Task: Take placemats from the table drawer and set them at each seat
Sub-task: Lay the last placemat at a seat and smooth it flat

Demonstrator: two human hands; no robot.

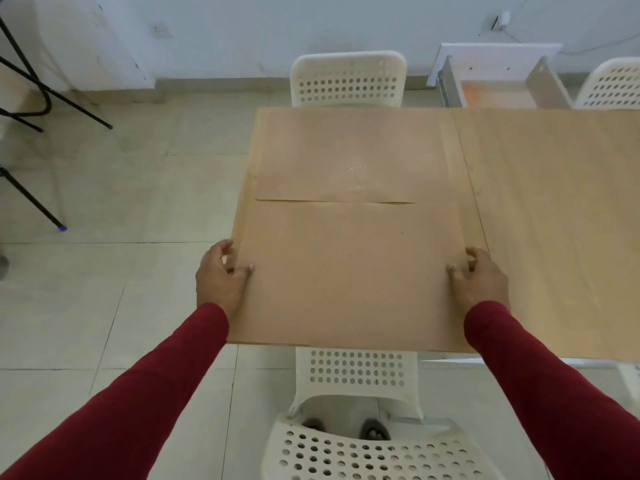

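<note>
Head view showed the left hand (221, 275) and right hand (479, 278) pinching the side edges of the near placemat (346, 271) on the desk (554, 220), where an uneven release could have skewed it over the far placemat (346, 157).

Wooden table (554, 220) bears two tan placemats (346, 271), end to end.
</note>
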